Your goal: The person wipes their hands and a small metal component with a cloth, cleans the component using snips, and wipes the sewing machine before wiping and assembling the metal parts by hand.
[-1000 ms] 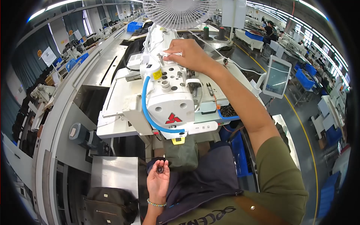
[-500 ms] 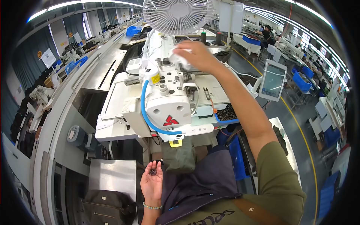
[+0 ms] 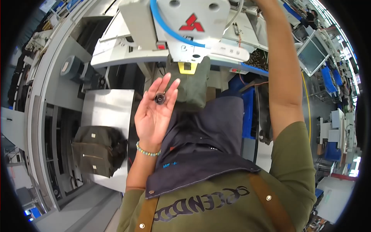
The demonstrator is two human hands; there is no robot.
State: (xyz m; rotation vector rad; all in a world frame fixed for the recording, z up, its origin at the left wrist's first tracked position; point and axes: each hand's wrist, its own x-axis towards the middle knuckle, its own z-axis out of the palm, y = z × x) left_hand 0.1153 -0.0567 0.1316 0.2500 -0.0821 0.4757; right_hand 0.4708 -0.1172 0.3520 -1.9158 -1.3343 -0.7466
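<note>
My left hand (image 3: 154, 112) is raised palm up, with its fingers loosely curled and partly spread. A small dark round bobbin (image 3: 160, 99) rests at the base of the fingers, its centre hole facing up. Just beyond the fingertips is the front of a white sewing machine (image 3: 189, 36) with a blue hose (image 3: 164, 29) and a yellow plate (image 3: 187, 68) under its head. An olive fabric bag piece (image 3: 193, 89) hangs below that plate. My right forearm (image 3: 284, 73) reaches up along the machine's right side; the hand itself lies beyond the top edge.
A dark backpack (image 3: 96, 151) lies on a metal-topped stand (image 3: 108, 106) at the left. A blue bin (image 3: 248, 116) stands under the table on the right. A tablet screen (image 3: 315, 52) is mounted at the upper right. A dark apron (image 3: 208, 135) covers my lap.
The view has tilted down. My left hand has risen towards the machine head, still with the bobbin. My right hand, earlier holding a white cloth-like thing above the machine, has left the view.
</note>
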